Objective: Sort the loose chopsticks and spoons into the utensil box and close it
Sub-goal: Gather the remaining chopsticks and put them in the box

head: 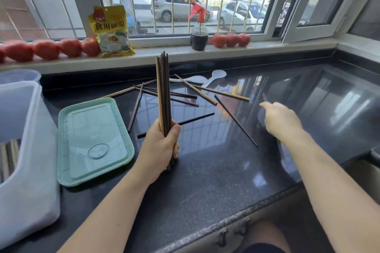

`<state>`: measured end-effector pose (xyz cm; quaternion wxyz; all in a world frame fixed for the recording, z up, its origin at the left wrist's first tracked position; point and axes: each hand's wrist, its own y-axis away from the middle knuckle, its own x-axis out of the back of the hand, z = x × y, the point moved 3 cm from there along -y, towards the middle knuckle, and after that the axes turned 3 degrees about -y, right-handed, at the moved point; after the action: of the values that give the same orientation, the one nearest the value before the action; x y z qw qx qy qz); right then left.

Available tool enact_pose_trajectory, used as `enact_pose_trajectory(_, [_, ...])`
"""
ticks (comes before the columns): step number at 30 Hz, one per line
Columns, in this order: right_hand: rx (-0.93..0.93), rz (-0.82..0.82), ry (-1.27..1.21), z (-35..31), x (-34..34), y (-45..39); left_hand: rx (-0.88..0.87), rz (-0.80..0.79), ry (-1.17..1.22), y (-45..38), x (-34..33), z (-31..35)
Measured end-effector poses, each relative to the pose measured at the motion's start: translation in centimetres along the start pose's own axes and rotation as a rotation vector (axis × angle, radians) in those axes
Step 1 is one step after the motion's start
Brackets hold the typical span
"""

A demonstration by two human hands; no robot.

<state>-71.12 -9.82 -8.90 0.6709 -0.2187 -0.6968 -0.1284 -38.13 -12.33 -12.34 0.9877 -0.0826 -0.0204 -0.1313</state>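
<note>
Gripping an upright bundle of chopsticks (163, 92), too tightly packed to count, the left hand (162, 146) rests on the counter (205, 181). Beyond it lie about nine loose chopsticks (185, 96) and two white spoons (213, 78). The right hand (279, 121) reaches forward, fingers extended. Left of the left hand lies a green lid (94, 141).

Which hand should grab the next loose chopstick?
Right. The right hand is free and reaching beside the long dark chopstick; the left hand is full, gripping the upright bundle.
</note>
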Motion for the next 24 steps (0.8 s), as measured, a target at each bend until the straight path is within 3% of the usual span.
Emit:
enact_pose_trajectory(2, [0.013,0.252,-0.186,-0.3,2.1,0.4,0.020,-0.017,0.040,0.0,0.1,0.2])
enact_pose_trajectory(4, [0.029,0.371,-0.537,-1.3,4.4,1.2,0.057,-0.039,0.105,0.1,0.1,0.3])
enact_pose_trajectory(6, [0.047,0.318,-0.898,-3.1,5.9,1.7,0.095,-0.048,0.175,0.1,0.1,0.5])
enact_pose_trajectory(10, [0.137,0.061,-1.179,-8.3,6.4,3.9,0.095,-0.057,0.221,0.2,0.4,0.5])
enact_pose_trajectory(12, [0.224,-0.100,-1.207,-11.7,5.4,6.0,0.020,-0.070,0.202,0.3,0.4,0.5])
enact_pose_trajectory(14, [0.348,-0.154,-1.104,-14.6,4.0,8.0,-0.079,-0.066,0.148,0.7,0.3,1.0])
enact_pose_trajectory(18, [0.509,-0.153,-0.955,-17.5,1.6,10.3,-0.226,-0.016,-0.041,1.1,0.4,1.5])
enact_pose_trajectory(24, [0.647,-0.084,-0.858,-18.5,0.4,11.4,-0.244,0.007,-0.027,0.9,0.6,2.4])
